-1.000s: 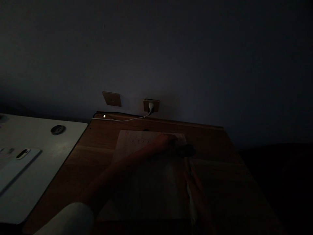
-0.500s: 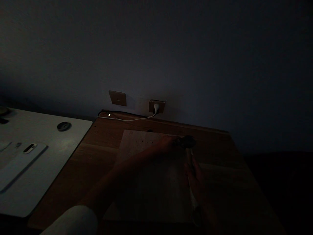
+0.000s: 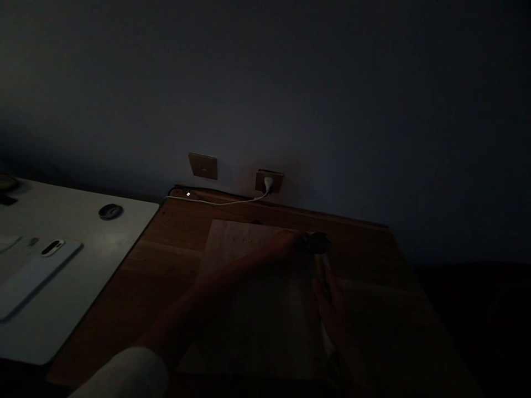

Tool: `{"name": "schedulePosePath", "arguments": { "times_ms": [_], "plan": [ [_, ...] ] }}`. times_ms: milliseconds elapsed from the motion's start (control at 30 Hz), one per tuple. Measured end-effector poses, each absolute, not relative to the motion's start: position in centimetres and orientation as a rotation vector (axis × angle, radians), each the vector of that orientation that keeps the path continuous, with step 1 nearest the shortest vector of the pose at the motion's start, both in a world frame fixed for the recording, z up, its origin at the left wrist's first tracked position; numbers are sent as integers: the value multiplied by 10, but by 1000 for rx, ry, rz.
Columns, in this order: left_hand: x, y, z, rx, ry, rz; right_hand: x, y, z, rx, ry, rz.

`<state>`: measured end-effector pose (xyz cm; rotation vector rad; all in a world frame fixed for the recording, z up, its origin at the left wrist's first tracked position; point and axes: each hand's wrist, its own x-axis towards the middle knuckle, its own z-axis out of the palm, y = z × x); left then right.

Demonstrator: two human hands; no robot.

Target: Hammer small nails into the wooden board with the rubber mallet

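A white, round-cornered tabletop at far left bears a dark, ring-shaped object. On the brown wooden table beside it lies a pale, flat, rectangular board; the left hand is at its far right part, its grip too dark to tell. Next comes a dark-headed hammer, its pale handle clasped in the right hand.

Cannot make out the fingertips of the left hand in the gloom beside the dark tool head, or the end of the pale handle below the right hand. Can see only part of the phone, cut off far left of both hands.
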<state>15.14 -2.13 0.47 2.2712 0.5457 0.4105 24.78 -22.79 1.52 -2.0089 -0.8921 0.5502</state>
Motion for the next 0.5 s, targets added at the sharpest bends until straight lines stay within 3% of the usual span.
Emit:
{"name": "schedulePosePath", "arguments": {
  "times_ms": [500],
  "plan": [
    [151,-21,5,2272,585,396,243,-226,10,-1984,-858,572]
  ]
}}
